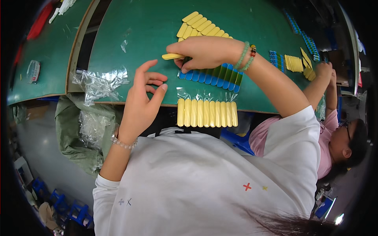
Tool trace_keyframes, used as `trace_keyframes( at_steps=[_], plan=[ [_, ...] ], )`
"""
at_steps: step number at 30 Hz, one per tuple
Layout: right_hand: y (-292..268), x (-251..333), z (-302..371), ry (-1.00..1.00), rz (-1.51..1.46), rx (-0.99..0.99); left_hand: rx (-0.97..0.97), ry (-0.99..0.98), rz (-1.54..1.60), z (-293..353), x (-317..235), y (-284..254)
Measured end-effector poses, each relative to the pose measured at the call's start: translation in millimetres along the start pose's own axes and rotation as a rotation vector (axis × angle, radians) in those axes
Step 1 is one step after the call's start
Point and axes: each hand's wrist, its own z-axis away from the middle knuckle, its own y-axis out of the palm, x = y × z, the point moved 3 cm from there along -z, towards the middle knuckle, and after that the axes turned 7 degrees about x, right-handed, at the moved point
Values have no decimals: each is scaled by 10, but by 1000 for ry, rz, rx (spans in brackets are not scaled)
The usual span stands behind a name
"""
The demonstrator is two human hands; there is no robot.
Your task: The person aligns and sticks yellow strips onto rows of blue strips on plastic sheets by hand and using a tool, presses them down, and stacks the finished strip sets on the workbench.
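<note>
The right hand (193,54) pinches a yellow strip (170,56) above the bench (134,39), its end poking out to the left. The left hand (145,91) is just beside it, fingers loosely bent, grasping nothing visible. Beneath the right hand lies a blue-green row (212,76); beyond it, a yellow pile (202,24). A yellow row (207,113) in clear wrap sits at the near edge. Crumpled film (103,83) lies to the left.
</note>
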Motion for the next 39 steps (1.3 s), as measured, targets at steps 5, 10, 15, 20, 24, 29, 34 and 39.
trace_keyframes(
  at_steps=[5, 10, 15, 20, 24, 29, 34, 39],
  plan=[
    [-33, -92, -139, -47, -140, 121, -19, 41, -13, -33, -13, 28],
    [18, -91, -202, -1, -220, 182, -53, 43, -18, 14, 59, 25],
    [3, -87, -195, 9, -282, 192, -58, 80, -85, -17, 66, 33],
    [59, -108, -173, -58, -334, 136, -35, 198, -344, -98, -17, 149],
    [147, -141, -140, -170, -346, 63, -65, 159, -335, -168, 0, 162],
    [181, -187, 67, -169, -265, -113, 31, 209, -377, -264, -75, 133],
    [125, -376, 638, 115, -344, -191, 162, 394, -364, -546, -160, 157],
    [436, -663, 774, 170, -281, -282, 305, 126, -495, -853, -221, 289]
  ],
)
